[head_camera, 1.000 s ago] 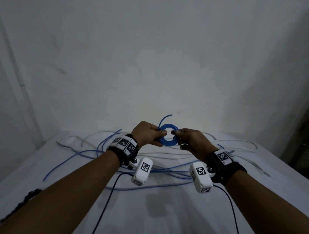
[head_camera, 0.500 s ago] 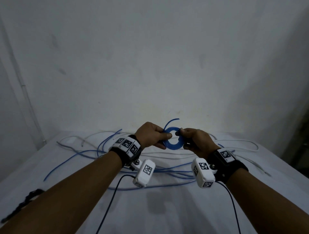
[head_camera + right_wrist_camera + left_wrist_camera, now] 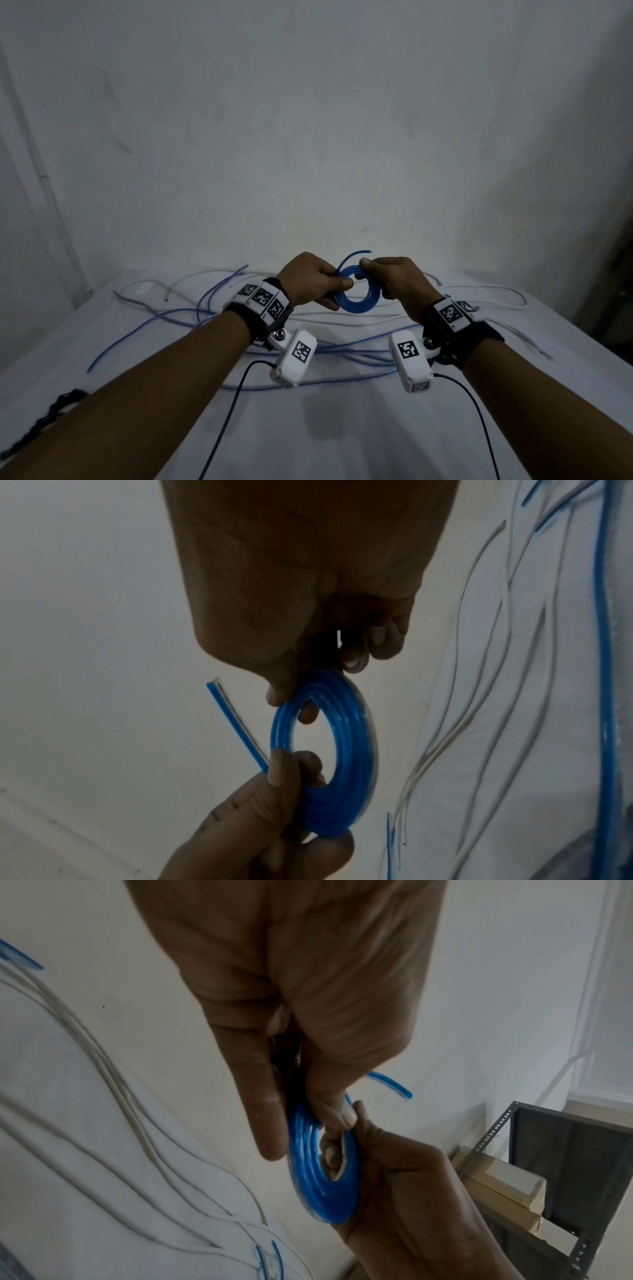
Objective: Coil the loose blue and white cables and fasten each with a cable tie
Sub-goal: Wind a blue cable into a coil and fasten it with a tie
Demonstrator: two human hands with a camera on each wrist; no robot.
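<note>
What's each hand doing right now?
Left hand: closed, pinching the blue cable coil on its left side.
Right hand: closed, gripping the same coil's right side.

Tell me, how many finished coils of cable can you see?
1: a small ring of wound blue cable, held above the table between the left hand and right hand, its end sticking out. The other cables lie loose; more coils may be hidden.

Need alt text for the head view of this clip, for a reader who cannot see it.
Two hands hold a small coiled blue cable above a white table: the left hand pinches its left side, the right hand its right, and a short free end curls up. Loose blue cables and white cables sprawl behind.
</note>
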